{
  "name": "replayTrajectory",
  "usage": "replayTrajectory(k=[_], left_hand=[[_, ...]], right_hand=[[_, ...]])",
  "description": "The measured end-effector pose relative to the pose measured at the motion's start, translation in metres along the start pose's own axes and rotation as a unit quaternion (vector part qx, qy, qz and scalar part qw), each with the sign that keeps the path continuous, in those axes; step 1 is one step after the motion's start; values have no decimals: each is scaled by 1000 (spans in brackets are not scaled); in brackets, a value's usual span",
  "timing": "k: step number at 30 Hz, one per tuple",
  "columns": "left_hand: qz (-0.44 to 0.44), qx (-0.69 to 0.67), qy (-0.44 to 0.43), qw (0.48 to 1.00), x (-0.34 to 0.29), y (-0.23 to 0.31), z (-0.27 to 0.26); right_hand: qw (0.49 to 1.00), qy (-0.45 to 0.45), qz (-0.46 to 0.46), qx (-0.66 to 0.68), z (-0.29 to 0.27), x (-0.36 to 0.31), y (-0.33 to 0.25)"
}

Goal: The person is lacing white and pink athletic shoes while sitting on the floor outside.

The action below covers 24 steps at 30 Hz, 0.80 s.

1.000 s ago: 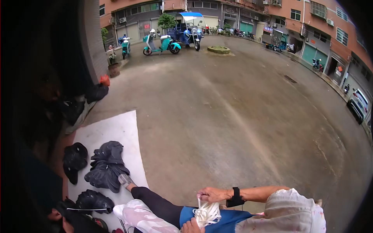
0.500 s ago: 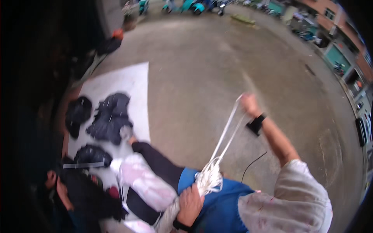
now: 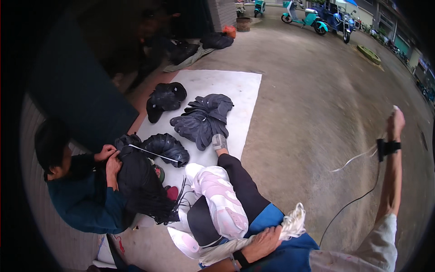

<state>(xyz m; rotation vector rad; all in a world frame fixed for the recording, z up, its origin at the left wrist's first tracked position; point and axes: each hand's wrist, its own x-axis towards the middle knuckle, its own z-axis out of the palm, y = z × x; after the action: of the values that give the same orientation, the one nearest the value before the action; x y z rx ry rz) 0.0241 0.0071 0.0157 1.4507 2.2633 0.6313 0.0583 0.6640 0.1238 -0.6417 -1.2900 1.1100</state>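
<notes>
My left hand (image 3: 263,244) is closed around a bundle of looped white laces (image 3: 293,223) over my blue-covered lap. Far out to the right, my raised right hand (image 3: 395,123) is closed on a white lace; a bit of it shows above the fingers. A loose white lace end (image 3: 353,159) trails in the air below that wrist. Across my legs lies a roll of nested white and pink pieces (image 3: 223,199) that look like shoe uppers. Another white and pink piece (image 3: 185,241) rests beside it.
Black nested pieces (image 3: 201,120) lie in heaps on a white sheet (image 3: 247,90), near my foot (image 3: 219,142). At left a seated co-worker (image 3: 84,195) handles black pieces with hanging laces. A black cable (image 3: 346,206) runs from my right wristband. Scooters (image 3: 308,18) stand far off.
My right hand has swung outward to the right, and the lace no longer stretches taut from the bundle to it. My left hand keeps its hold. The view has turned left.
</notes>
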Motion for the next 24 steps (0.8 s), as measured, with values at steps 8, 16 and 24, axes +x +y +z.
replayTrajectory(k=[8, 16, 24], left_hand=[[-79, -380, 145, 910, -2, -43, -45], [4, -868, 243, 434, -65, -100, -127], [-86, -827, 460, 311, -159, -170, -119]], right_hand=[[818, -500, 268, 94, 236, -389, -137], [420, -870, 189, 176, 210, -507, -152], [499, -806, 300, -111, 179, -444, -74]])
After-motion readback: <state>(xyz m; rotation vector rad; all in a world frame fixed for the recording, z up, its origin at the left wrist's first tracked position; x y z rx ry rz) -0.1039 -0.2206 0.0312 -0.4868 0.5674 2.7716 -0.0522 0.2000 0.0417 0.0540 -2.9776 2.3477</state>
